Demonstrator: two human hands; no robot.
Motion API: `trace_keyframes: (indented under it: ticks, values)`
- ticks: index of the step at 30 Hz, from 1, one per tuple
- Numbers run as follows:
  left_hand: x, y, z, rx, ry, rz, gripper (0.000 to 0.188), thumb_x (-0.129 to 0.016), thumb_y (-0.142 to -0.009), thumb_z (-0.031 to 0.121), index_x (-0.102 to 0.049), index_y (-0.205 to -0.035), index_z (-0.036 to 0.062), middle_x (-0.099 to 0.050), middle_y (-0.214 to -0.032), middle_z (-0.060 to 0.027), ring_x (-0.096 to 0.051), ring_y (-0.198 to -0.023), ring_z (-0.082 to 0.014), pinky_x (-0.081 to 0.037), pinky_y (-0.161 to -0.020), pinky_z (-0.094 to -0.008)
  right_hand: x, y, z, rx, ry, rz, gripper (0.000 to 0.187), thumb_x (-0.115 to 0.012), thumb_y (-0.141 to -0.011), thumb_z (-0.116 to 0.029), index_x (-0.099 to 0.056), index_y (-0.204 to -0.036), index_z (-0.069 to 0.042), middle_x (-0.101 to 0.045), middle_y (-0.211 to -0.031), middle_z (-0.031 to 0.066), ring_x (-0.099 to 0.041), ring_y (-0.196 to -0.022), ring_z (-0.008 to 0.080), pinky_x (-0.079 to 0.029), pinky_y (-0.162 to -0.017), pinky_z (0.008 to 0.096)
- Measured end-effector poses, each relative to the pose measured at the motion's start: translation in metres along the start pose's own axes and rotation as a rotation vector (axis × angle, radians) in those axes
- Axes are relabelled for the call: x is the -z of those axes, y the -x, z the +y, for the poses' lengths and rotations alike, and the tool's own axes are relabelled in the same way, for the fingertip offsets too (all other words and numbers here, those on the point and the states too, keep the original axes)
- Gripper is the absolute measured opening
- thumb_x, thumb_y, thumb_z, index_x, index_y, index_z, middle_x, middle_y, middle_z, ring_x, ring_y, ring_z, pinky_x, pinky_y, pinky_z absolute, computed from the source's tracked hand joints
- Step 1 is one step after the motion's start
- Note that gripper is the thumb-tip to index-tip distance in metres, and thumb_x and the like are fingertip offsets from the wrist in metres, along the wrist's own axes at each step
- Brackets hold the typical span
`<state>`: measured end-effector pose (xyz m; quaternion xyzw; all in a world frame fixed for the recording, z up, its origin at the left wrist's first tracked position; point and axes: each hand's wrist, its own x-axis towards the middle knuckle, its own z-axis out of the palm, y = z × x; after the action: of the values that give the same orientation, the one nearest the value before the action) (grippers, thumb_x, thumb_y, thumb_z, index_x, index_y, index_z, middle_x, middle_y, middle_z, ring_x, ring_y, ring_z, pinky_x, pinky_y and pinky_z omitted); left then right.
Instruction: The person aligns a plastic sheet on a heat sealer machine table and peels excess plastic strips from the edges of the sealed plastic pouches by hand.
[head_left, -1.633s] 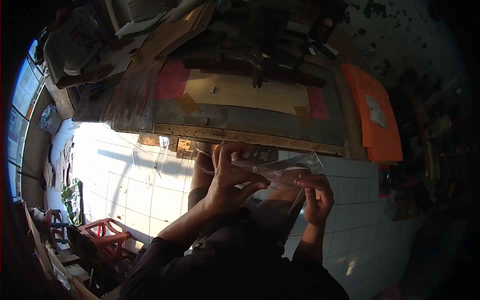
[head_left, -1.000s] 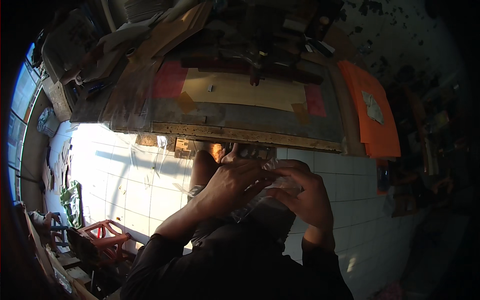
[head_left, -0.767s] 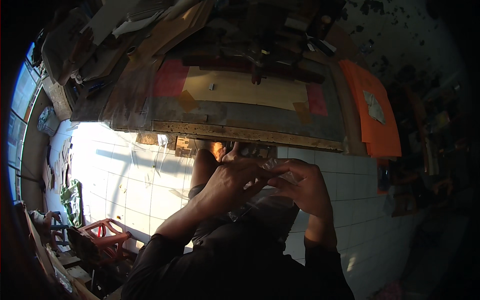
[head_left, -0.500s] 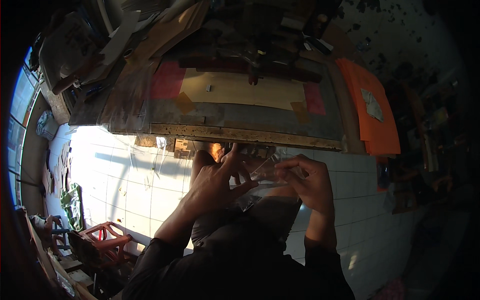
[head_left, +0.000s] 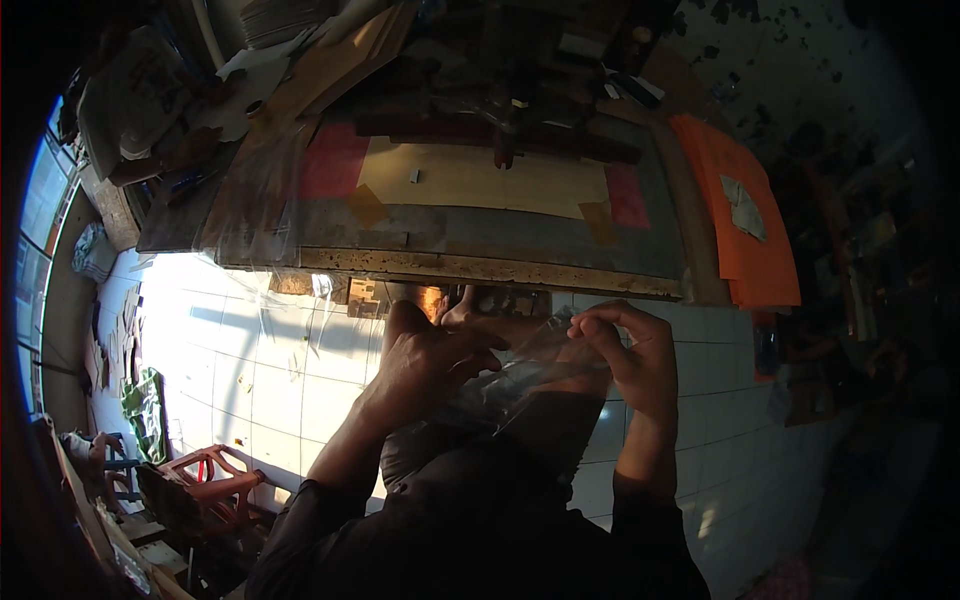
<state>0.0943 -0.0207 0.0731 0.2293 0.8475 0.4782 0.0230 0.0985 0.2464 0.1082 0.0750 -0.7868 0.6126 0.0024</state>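
A clear, crinkled plastic sheet or bag (head_left: 530, 372) stretches between my hands above my lap. My right hand (head_left: 635, 352) pinches its upper right corner between thumb and fingertips. On the other side, my left hand (head_left: 430, 368) has its fingers curled together at the plastic's left part, and the grip itself is partly in shadow. Just beyond both hands runs the worn front edge of a work table (head_left: 470, 275). A long yellow sheet (head_left: 480, 180) lies on it between a pink piece (head_left: 336, 160) and a smaller pink piece (head_left: 629, 196).
Orange sheets (head_left: 745, 215) hang over the table's right end. Loose clear plastic (head_left: 250, 220) drapes off its left end. A co-worker's hand (head_left: 195, 147) rests near papers at the far left. A red stool (head_left: 215, 485) stands on the tiled floor, lower left.
My right hand has moved slightly right and my left slightly left, so they are farther apart and more plastic spreads between them. At the far left, the co-worker's pale sheet has shifted.
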Motion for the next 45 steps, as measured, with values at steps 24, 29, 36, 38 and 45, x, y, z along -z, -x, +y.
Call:
trace_keyframes:
  ticks: [24,29,36,38,45]
  values:
    - [0.048,-0.001,-0.050,0.115,0.170,0.091,0.027,-0.083,-0.084,0.017,-0.073,-0.106,0.0042,-0.076,-0.092,-0.0046,-0.072,-0.087,-0.0158,-0.055,-0.080,-0.0299,0.039,-0.010,0.033,0.035,0.005,0.352,0.023,-0.063,-0.103,-0.020,-0.069,-0.102,0.002,-0.072,-0.087,0.0065,-0.068,-0.085,0.0119,-0.053,-0.082,0.0273]
    - [0.047,-0.006,-0.045,0.145,0.350,0.177,0.032,-0.079,-0.085,0.002,-0.068,-0.115,0.0006,-0.075,-0.098,-0.0075,-0.071,-0.091,-0.0135,-0.055,-0.079,-0.0288,0.048,-0.015,0.042,-0.013,0.035,0.392,0.027,-0.065,-0.102,-0.027,-0.070,-0.102,0.000,-0.072,-0.086,0.0059,-0.068,-0.077,0.0125,-0.051,-0.070,0.0254]
    - [0.046,-0.010,-0.041,0.141,0.400,0.249,0.045,-0.077,-0.087,-0.001,-0.061,-0.129,-0.0010,-0.075,-0.095,-0.0086,-0.072,-0.088,-0.0148,-0.057,-0.078,-0.0281,0.057,-0.020,0.059,0.011,-0.087,0.387,0.028,-0.066,-0.101,-0.029,-0.070,-0.103,-0.001,-0.070,-0.085,0.0042,-0.067,-0.074,0.0114,-0.048,-0.067,0.0245]
    - [0.044,-0.011,-0.040,0.140,0.388,0.243,0.046,-0.076,-0.087,-0.001,-0.060,-0.130,-0.0012,-0.075,-0.096,-0.0084,-0.072,-0.088,-0.0146,-0.057,-0.079,-0.0279,0.058,-0.019,0.064,0.013,-0.131,0.401,0.028,-0.067,-0.101,-0.029,-0.069,-0.103,-0.001,-0.070,-0.085,0.0043,-0.066,-0.073,0.0115,-0.047,-0.067,0.0244]
    - [0.022,-0.010,-0.058,0.082,0.631,0.244,0.033,-0.071,-0.094,0.010,-0.064,-0.124,-0.0017,-0.073,-0.104,-0.0086,-0.069,-0.101,-0.0153,-0.052,-0.093,-0.0314,0.055,-0.018,0.068,0.054,-0.209,0.379,0.028,-0.066,-0.101,-0.028,-0.069,-0.104,-0.001,-0.069,-0.086,0.0050,-0.067,-0.077,0.0131,-0.049,-0.070,0.0254]
